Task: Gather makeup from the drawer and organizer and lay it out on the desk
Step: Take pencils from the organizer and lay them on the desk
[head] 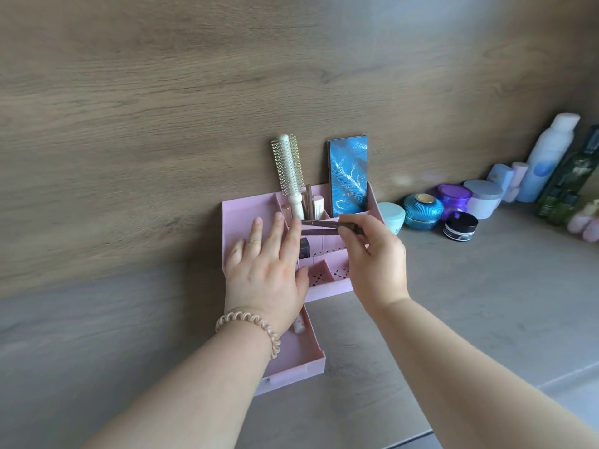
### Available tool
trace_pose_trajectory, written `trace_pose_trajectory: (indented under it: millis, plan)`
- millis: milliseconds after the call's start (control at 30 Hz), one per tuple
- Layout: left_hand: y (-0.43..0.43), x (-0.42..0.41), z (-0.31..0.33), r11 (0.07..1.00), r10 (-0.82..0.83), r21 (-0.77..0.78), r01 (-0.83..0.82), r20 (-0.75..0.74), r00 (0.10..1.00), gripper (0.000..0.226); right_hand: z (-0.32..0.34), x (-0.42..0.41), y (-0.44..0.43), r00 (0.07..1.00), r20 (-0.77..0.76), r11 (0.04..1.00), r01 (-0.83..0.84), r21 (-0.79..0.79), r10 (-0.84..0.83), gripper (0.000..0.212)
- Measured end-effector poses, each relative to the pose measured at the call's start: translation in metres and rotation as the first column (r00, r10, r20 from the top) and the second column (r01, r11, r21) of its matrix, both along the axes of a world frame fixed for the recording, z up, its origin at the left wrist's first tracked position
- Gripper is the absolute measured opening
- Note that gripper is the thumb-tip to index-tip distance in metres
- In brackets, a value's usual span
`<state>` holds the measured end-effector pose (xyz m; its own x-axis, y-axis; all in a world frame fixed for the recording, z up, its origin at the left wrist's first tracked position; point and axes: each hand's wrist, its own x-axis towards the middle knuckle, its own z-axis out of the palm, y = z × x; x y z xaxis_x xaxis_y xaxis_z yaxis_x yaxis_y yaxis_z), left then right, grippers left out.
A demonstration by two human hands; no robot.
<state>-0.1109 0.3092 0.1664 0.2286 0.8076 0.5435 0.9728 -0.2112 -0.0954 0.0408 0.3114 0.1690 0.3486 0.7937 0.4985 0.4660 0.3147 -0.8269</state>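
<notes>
Here the pink organizer (240, 215) stands at the back edge of the tabletop (453, 303), against the wall, and its drawer (301, 361) is open toward the near edge. The right hand (372, 254) pinches a thin brown pencil (319, 223) level above the middle compartments. The left hand (265, 267) is over the left part, its fingers (256, 234) straight and spread, the index tip at the pencil's left end. A brush (288, 166) and a blue palette (348, 176) stand in the back compartments.
</notes>
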Motion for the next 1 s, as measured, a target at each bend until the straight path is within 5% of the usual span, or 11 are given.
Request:
trace_pose_trajectory:
  millis: [233, 433, 567, 667, 867, 1000]
  plan:
    - [-0.007, 0.000, 0.009, 0.990, -0.020, -0.136, 0.021, 0.014, 1.000, 0.074, 0.007, 0.004, -0.036, 0.810, -0.587, 0.994, -0.052, -0.092, -0.012, 0.016]
    - [-0.022, -0.007, 0.029, 0.936, -0.133, -0.303, 0.177, 0.162, 0.978, 0.089, 0.029, 0.014, -0.086, 0.786, -0.618, 0.996, -0.049, -0.068, -0.004, 0.013]
    - [-0.070, 0.003, 0.047, 0.867, -0.399, -0.157, 0.472, 0.346, 0.849, 0.077, 0.047, 0.024, -0.144, 0.797, -0.603, 0.999, -0.022, -0.048, -0.011, 0.015]
    - [-0.116, 0.013, 0.058, 0.791, -0.465, -0.195, 0.580, 0.425, 0.777, 0.070, 0.064, 0.023, -0.202, 0.782, -0.622, 0.999, 0.014, -0.049, -0.041, 0.013]
    - [-0.218, 0.049, 0.101, 0.465, -0.478, -0.315, 0.828, 0.697, 0.534, 0.013, 0.097, 0.028, -0.340, 0.717, -0.676, 0.984, 0.158, -0.078, -0.168, 0.011]
    - [-0.296, 0.094, 0.129, 0.148, -0.441, -0.356, 0.923, 0.811, 0.384, 0.006, 0.124, 0.046, -0.453, 0.654, -0.693, 0.934, 0.348, -0.081, -0.304, 0.010]
